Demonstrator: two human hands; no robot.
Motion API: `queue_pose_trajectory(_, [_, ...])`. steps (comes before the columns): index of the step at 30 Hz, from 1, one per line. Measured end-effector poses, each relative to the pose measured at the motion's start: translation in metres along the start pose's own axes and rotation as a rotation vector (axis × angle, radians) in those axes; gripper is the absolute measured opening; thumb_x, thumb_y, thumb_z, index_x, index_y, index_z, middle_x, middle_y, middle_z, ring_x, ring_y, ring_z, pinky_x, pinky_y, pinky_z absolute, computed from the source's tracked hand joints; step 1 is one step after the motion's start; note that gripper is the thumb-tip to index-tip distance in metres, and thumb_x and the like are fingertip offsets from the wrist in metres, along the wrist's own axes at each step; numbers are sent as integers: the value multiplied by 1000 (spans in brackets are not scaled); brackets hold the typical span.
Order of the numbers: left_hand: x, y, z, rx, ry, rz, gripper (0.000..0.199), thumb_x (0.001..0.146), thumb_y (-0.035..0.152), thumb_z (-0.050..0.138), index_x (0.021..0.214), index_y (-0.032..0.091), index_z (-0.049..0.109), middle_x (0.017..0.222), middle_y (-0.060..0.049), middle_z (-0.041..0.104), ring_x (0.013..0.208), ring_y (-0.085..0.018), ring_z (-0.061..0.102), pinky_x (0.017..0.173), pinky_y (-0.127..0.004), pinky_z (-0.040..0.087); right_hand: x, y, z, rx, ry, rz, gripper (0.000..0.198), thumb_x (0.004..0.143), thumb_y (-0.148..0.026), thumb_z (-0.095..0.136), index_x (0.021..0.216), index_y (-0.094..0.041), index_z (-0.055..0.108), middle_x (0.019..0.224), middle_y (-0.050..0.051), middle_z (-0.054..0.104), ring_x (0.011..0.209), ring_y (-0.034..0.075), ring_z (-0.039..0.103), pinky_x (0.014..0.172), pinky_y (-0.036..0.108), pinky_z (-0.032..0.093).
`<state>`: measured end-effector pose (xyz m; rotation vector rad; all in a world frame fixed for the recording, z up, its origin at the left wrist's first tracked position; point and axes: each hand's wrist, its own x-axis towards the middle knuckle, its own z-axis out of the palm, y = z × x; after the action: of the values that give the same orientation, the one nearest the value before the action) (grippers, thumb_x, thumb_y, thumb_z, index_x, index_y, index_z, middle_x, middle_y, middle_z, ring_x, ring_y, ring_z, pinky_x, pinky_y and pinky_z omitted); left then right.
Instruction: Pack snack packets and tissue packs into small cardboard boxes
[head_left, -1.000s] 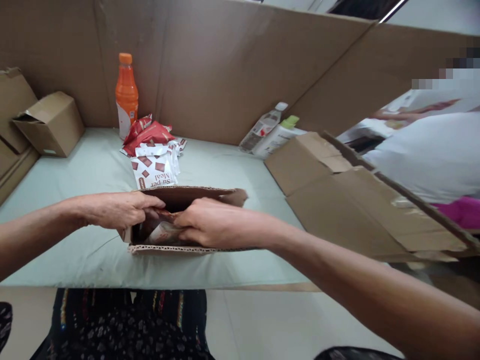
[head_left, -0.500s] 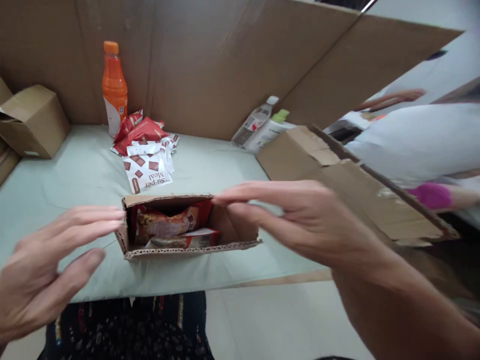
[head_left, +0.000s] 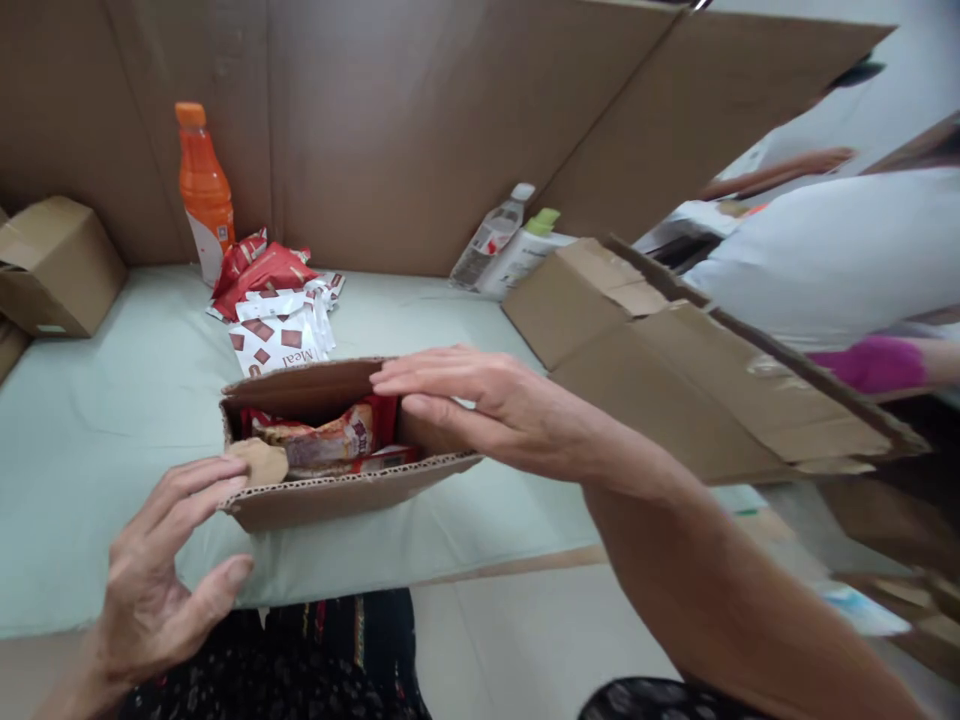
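In front of me stands a small open cardboard box (head_left: 352,495). Inside it lie red and orange snack packets (head_left: 341,435), partly hidden by the walls. My left hand (head_left: 169,570) is at the box's left end, fingertips against a small cardboard flap (head_left: 262,463) that leans inward over the opening; its thumb is spread apart. Across the right end rests my right hand (head_left: 480,400), fingers stretched out flat over the rim and far corner, covering much of that end. Both hands are open, touching the box.
Behind the box lie white sachets (head_left: 274,340) and red packets (head_left: 266,275) beside an orange bottle (head_left: 204,195). A clear bottle (head_left: 491,240) and a white tube (head_left: 525,255) lean at the back. Cardboard boxes (head_left: 64,265) flank both sides; a person in white (head_left: 840,255) is at right.
The box's left flap now tilts inward under my left fingertips. My right hand lies flatter across the right end. The box appears slightly turned and further left in view.
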<state>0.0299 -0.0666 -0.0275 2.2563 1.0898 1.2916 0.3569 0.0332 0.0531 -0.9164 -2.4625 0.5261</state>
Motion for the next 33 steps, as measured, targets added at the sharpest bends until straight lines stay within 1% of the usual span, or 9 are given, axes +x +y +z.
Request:
queue_pose_trajectory(4, [-2, 3, 4, 44, -18, -30, 45, 95, 12, 62, 138, 29, 63, 134, -7, 69, 127, -26, 65, 106, -44, 57, -3, 15, 8, 68, 165, 110, 29, 102, -29, 55, 114, -28, 81, 123, 4, 80, 122, 24, 72, 110, 47, 57])
queue_pose_trajectory(7, [1, 2, 0, 69, -45, -20, 41, 95, 15, 62, 134, 28, 65, 130, -7, 72, 123, -26, 68, 103, -44, 59, -14, 20, 13, 132, 236, 88, 26, 99, -26, 58, 109, -29, 82, 116, 4, 82, 118, 24, 73, 110, 50, 57])
queue_pose_trajectory(13, [23, 2, 0, 149, -65, 33, 36, 93, 17, 66, 127, 28, 66, 118, -5, 77, 110, -24, 72, 93, -40, 59, -13, 23, 31, 374, 86, 8, 27, 101, -22, 56, 113, -26, 80, 137, 8, 73, 129, 22, 67, 109, 44, 57])
queue_pose_trajectory(16, [28, 3, 3, 181, -76, 13, 34, 94, 19, 66, 127, 27, 66, 115, -4, 78, 105, -22, 73, 90, -35, 59, -13, 31, 43, 530, 89, 21, 25, 100, -22, 58, 109, -24, 80, 131, 9, 76, 124, 22, 70, 102, 41, 60])
queue_pose_trajectory(21, [26, 4, 5, 275, -63, -71, 33, 101, 25, 63, 134, 27, 61, 113, -2, 78, 99, -19, 75, 88, -30, 60, -21, 36, 46, 599, 447, 109, 24, 100, -34, 58, 104, -25, 81, 114, 10, 79, 103, 26, 75, 78, 40, 65])
queue_pose_trajectory(24, [24, 2, 8, 345, -20, -63, 41, 103, 29, 63, 143, 28, 56, 118, -4, 76, 101, -21, 74, 89, -32, 61, -19, 26, 38, 282, 653, 149, 29, 98, -42, 61, 115, -27, 78, 127, 11, 74, 121, 31, 68, 94, 48, 61])
queue_pose_trajectory(26, [22, 3, 12, 379, 32, -65, 48, 102, 26, 65, 148, 28, 53, 121, -6, 72, 106, -22, 72, 94, -34, 61, -18, 21, 34, 127, 569, 114, 34, 98, -43, 63, 126, -29, 74, 140, 11, 69, 134, 32, 61, 107, 51, 54])
queue_pose_trajectory(30, [17, 5, 16, 460, 155, -49, 51, 97, 16, 70, 145, 28, 57, 140, -11, 57, 125, -27, 62, 105, -43, 57, -30, 20, 42, 80, 107, -34, 37, 101, -42, 63, 133, -26, 71, 131, 11, 76, 127, 29, 68, 110, 52, 52])
queue_pose_trajectory(33, [18, 2, 16, 399, 22, -24, 37, 101, 16, 63, 136, 27, 61, 143, -11, 58, 131, -29, 60, 106, -47, 56, -47, 26, 57, -28, 86, -65, 51, 101, -43, 62, 149, -25, 60, 141, 14, 70, 133, 31, 64, 112, 56, 51])
